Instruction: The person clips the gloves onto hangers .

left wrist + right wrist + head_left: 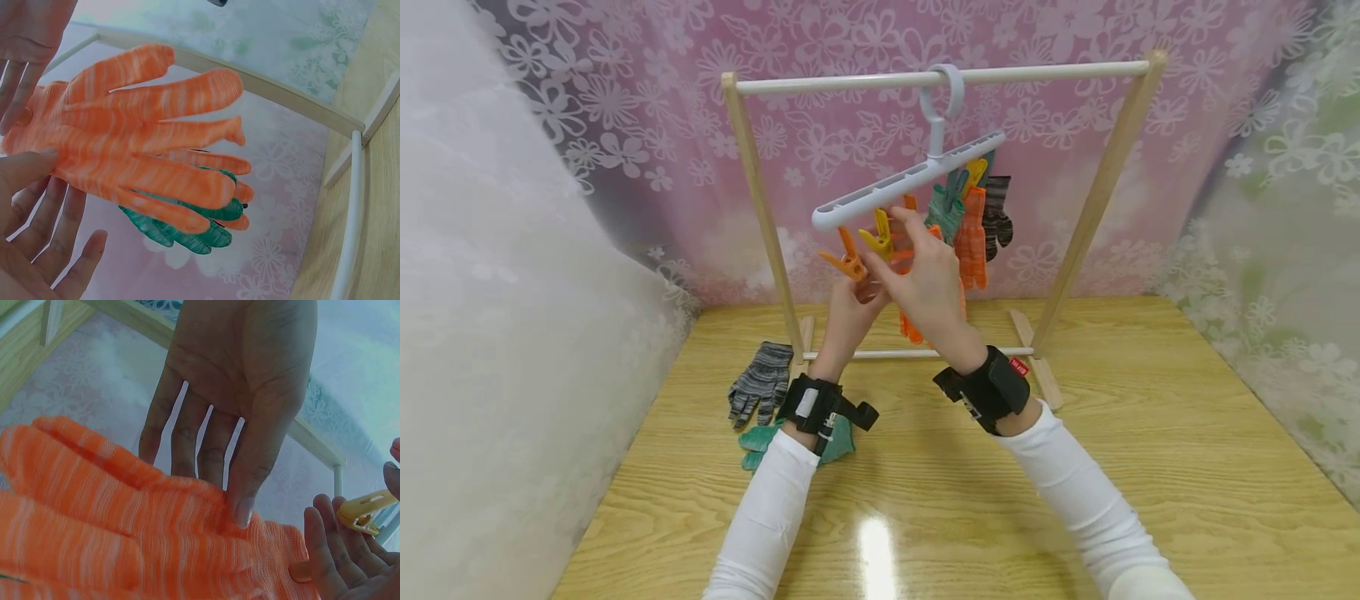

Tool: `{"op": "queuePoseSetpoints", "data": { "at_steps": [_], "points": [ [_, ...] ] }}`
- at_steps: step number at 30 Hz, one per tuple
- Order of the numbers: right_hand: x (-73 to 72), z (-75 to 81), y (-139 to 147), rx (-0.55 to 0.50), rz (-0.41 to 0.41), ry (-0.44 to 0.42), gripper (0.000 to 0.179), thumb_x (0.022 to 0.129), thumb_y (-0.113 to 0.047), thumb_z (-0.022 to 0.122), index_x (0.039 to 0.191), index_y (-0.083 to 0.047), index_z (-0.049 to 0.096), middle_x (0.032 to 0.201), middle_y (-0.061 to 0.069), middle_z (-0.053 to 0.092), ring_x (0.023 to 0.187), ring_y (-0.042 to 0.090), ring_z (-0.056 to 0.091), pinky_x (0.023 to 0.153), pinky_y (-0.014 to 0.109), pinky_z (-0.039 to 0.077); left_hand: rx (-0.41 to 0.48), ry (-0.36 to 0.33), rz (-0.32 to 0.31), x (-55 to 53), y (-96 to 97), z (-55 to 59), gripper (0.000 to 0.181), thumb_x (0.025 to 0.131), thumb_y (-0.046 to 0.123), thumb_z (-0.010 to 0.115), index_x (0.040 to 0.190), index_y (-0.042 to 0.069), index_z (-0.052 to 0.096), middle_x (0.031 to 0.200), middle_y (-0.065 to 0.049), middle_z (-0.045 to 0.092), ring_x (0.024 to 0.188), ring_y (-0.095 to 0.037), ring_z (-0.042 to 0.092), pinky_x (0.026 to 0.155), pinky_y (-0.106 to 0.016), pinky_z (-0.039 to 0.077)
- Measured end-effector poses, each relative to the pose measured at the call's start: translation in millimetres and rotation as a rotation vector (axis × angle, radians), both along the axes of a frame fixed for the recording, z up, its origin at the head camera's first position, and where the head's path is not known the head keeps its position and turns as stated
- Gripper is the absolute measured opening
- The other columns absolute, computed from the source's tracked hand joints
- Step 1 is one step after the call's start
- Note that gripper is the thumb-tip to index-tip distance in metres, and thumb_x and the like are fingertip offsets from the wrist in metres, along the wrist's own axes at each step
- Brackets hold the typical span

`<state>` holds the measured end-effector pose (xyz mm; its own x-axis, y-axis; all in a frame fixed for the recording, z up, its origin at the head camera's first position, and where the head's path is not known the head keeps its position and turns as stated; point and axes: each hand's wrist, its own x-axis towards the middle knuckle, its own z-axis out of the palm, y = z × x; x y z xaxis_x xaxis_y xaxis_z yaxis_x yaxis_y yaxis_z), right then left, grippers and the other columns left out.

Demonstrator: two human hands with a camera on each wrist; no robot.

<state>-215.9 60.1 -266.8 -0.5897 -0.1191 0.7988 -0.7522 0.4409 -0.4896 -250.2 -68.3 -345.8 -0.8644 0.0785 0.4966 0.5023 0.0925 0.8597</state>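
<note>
A striped orange glove (144, 134) hangs under the pale hanger (880, 193), held at its cuff by an orange clothespin (300, 570). My left hand (847, 317) is low beside the cuff. Its thumb lies along the glove's edge in the left wrist view, while the other fingers spread loosely. My right hand (931, 283) is higher, with relaxed fingers around the cuff and a gap between thumb and forefinger. A yellow clothespin (881, 243) shows in that gap, hanging from the hanger. Left of it hangs another orange clothespin (848, 262). Both hands partly hide the glove in the head view.
The hanger's hook loops over the white top rod (1045, 75) of a wooden rack. Farther right on the hanger are a green glove (946, 212), an orange glove (972, 242) and a dark grey glove (997, 221). A grey glove (760, 383) and a green glove (838, 442) lie on the table.
</note>
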Motion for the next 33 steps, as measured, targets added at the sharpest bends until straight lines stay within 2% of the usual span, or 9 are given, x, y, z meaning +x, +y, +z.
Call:
{"op": "queuePoseSetpoints", "data": {
  "at_steps": [4,8,11,15,21,26,30,33],
  "points": [
    [-0.8,0.9,-2,-0.015,0.007,0.022,0.046,0.094,-0.02,0.076,0.132,0.001,0.06,0.106,0.017,0.074,0.08,0.028,0.069,0.063,0.038,0.059,-0.021,0.032,-0.042,0.8,-2.7,-3.7,0.032,0.095,0.002,0.07,0.126,-0.007,0.065,0.117,-0.026,0.069,0.106,-0.038,0.069,0.093,-0.04,0.059],
    [0.6,2.5,-1,-0.035,0.037,0.031,0.044,0.094,-0.017,0.075,0.13,0.002,0.061,0.102,0.017,0.073,0.085,0.028,0.071,0.069,0.037,0.062,-0.027,0.032,-0.087,3.7,-8.7,-9.8,0.028,0.096,0.003,0.069,0.123,-0.005,0.067,0.119,-0.025,0.068,0.107,-0.039,0.068,0.098,-0.045,0.056],
    [1.6,4.5,1,-0.041,0.051,0.041,0.043,0.094,-0.016,0.075,0.13,0.004,0.061,0.102,0.018,0.073,0.086,0.029,0.072,0.071,0.037,0.063,-0.044,0.014,-0.092,5.7,-14.4,-14.5,0.029,0.097,0.002,0.068,0.124,-0.007,0.065,0.121,-0.027,0.066,0.109,-0.042,0.067,0.099,-0.051,0.055],
    [1.8,5.3,5,-0.046,0.06,0.053,0.043,0.093,-0.014,0.075,0.129,0.006,0.061,0.103,0.019,0.073,0.086,0.029,0.072,0.07,0.038,0.063,-0.09,0.024,-0.097,7.9,-20.5,-18.0,0.029,0.097,0.0,0.066,0.124,-0.009,0.064,0.119,-0.029,0.066,0.109,-0.044,0.065,0.099,-0.054,0.054],
    [2.8,3.8,9,-0.073,0.106,0.038,0.041,0.095,-0.011,0.072,0.131,0.005,0.06,0.108,0.02,0.072,0.092,0.029,0.072,0.071,0.039,0.063,-0.148,0.022,-0.087,15.9,-31.6,-17.5,0.023,0.1,0.007,0.064,0.121,-0.001,0.069,0.114,-0.019,0.071,0.103,-0.034,0.069,0.094,-0.041,0.058],
    [3.7,2.0,13,-0.099,0.147,0.026,0.04,0.097,-0.01,0.07,0.133,0.003,0.058,0.113,0.018,0.071,0.095,0.027,0.073,0.073,0.037,0.062,-0.285,0.027,-0.065,23.6,-44.3,-18.3,0.023,0.102,0.016,0.064,0.119,0.003,0.071,0.109,-0.014,0.073,0.099,-0.028,0.072,0.09,-0.036,0.06],
    [3.2,0.1,19,-0.099,0.151,0.033,0.045,0.098,-0.027,0.067,0.134,0.001,0.06,0.113,0.018,0.072,0.096,0.026,0.072,0.073,0.032,0.062,-0.465,0.025,-0.055,29.3,-58.5,-21.1,0.022,0.102,0.02,0.064,0.117,0.006,0.072,0.107,-0.009,0.074,0.095,-0.022,0.072,0.086,-0.035,0.061],
    [3.2,-0.6,24,-0.104,0.143,0.036,0.05,0.097,-0.034,0.065,0.133,0.002,0.062,0.114,0.018,0.071,0.095,0.026,0.071,0.074,0.026,0.06,-0.552,0.008,-0.071,33.1,-68.6,-25.0,0.022,0.102,0.021,0.064,0.114,0.005,0.073,0.106,-0.007,0.075,0.094,-0.021,0.072,0.084,-0.035,0.061]
  ]
}}
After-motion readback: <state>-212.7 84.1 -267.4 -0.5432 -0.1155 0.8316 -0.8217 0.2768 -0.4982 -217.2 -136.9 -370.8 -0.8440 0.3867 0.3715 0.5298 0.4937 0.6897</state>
